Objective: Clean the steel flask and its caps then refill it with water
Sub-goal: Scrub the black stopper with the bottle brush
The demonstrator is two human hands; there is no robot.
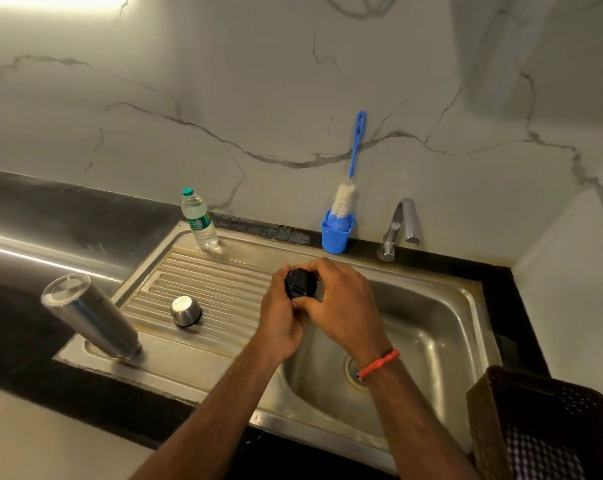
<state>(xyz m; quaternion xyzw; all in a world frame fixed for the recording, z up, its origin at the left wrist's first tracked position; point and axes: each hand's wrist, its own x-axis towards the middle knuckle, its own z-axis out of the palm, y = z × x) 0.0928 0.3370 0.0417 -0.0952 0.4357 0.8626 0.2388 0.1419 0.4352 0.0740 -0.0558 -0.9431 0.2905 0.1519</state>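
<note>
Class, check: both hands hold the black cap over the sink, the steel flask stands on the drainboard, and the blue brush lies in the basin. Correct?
No. The head view shows the blue brush standing in its blue holder beside the tap; the rest holds.

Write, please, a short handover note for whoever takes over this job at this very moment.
Hands: left hand and right hand both grip the black cap over the sink basin.
Things: steel flask stands, apparently mouth down, at the near left corner of the draining board; steel cap lies rim down mid-board. Bottle brush sits in its blue holder by the tap; no water runs. Water bottle stands at the board's far edge.
Done: flask uncapped; washing progress cannot be told.
Left: finish the black cap, refill, recap.
</note>
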